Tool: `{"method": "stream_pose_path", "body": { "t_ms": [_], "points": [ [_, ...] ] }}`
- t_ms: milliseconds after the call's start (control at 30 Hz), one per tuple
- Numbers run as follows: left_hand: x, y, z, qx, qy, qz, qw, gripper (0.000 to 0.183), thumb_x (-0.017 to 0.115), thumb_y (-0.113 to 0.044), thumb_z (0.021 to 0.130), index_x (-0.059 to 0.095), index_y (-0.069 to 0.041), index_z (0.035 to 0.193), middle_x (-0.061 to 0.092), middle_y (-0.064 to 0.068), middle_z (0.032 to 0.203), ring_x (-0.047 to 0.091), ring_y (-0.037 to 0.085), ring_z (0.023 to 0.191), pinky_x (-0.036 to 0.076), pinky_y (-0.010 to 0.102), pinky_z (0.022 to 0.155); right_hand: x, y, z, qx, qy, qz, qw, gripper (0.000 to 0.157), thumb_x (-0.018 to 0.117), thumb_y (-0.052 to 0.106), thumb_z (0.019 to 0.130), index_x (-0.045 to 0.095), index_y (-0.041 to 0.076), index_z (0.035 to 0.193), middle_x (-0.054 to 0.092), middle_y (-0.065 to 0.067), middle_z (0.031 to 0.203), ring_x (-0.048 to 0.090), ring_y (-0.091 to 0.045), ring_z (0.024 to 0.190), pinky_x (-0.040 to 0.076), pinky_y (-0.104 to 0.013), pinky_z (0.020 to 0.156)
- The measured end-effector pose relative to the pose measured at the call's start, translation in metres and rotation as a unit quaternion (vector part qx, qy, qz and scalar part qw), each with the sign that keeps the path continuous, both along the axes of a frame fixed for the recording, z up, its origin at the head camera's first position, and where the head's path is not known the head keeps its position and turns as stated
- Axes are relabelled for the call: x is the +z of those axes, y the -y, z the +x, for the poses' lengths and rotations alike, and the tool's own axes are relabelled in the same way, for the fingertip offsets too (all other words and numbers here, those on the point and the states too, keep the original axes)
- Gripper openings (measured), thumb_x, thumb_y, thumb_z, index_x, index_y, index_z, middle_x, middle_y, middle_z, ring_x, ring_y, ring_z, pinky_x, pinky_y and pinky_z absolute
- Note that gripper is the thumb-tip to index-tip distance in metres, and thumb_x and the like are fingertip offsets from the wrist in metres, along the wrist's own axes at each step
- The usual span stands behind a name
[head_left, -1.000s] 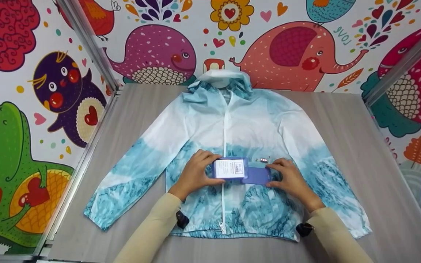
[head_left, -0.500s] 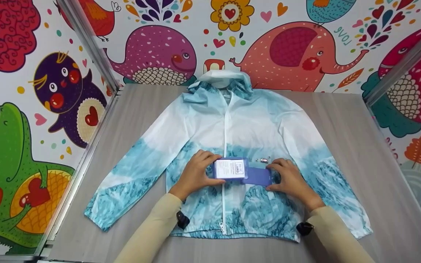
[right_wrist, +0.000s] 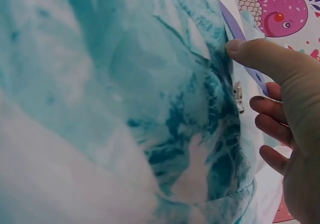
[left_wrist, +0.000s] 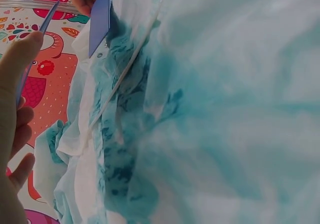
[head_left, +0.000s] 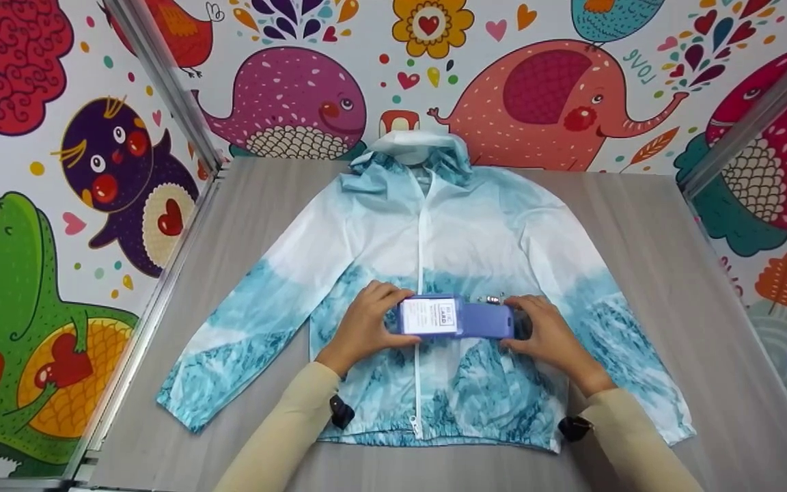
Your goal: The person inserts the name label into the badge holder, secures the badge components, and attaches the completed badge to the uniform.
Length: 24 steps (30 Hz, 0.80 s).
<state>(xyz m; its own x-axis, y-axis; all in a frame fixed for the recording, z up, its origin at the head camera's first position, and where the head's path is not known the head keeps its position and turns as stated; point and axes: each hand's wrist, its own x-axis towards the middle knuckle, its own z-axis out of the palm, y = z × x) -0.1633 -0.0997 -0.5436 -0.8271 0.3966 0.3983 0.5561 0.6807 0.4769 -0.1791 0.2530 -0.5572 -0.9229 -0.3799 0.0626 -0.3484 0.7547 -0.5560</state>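
Observation:
A purple badge holder (head_left: 429, 316) with a white printed card showing is held over the jacket (head_left: 475, 232). My left hand (head_left: 369, 318) grips its left end, thumb below and fingers above. From its right side extends a plain purple panel (head_left: 488, 320), level with the card part. My right hand (head_left: 544, 331) holds the panel's outer end between thumb and fingers. In the right wrist view the thumb (right_wrist: 250, 51) and the index fingertip lie at the purple strip's edge. A small metal clip (head_left: 492, 300) lies on the jacket just above the panel.
The blue and white hooded jacket lies spread front up, sleeves out, on a wood-grain table (head_left: 701, 328). Its front zip (head_left: 418, 383) runs down the middle. Cartoon-printed walls (head_left: 537, 102) and metal rails (head_left: 144, 342) enclose the table.
The purple panel has shifted right and up; more of its length shows, and it now lines up with the card part. My right hand has moved slightly right. The left hand stays still.

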Motion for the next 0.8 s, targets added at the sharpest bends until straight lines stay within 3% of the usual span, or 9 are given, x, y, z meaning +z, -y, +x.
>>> {"method": "stream_pose_path", "body": {
  "t_ms": [167,800],
  "points": [
    [0.000,0.001,0.000,0.001,0.002,0.003,1.0000,0.073,0.088,-0.050,0.068,0.066,-0.015,0.127,0.064,0.000,0.117,0.054,0.018,0.105,0.049,0.040,0.092,0.010,-0.003,0.000,-0.009,0.000,-0.022,1.000,0.072,0.085,0.026,0.078,0.052,0.011,0.140,0.060,-0.015,0.127,0.057,-0.033,0.115,0.049,-0.055,0.092],
    [0.002,0.005,-0.001,0.013,0.001,-0.007,0.9999,0.074,0.088,-0.049,0.068,0.065,-0.018,0.130,0.065,0.000,0.119,0.056,0.018,0.107,0.050,0.041,0.093,0.044,-0.004,-0.004,-0.012,-0.048,-0.060,0.997,0.073,0.086,0.018,0.076,0.052,0.006,0.139,0.060,-0.017,0.119,0.056,-0.037,0.110,0.046,-0.057,0.092]
  ]
}}
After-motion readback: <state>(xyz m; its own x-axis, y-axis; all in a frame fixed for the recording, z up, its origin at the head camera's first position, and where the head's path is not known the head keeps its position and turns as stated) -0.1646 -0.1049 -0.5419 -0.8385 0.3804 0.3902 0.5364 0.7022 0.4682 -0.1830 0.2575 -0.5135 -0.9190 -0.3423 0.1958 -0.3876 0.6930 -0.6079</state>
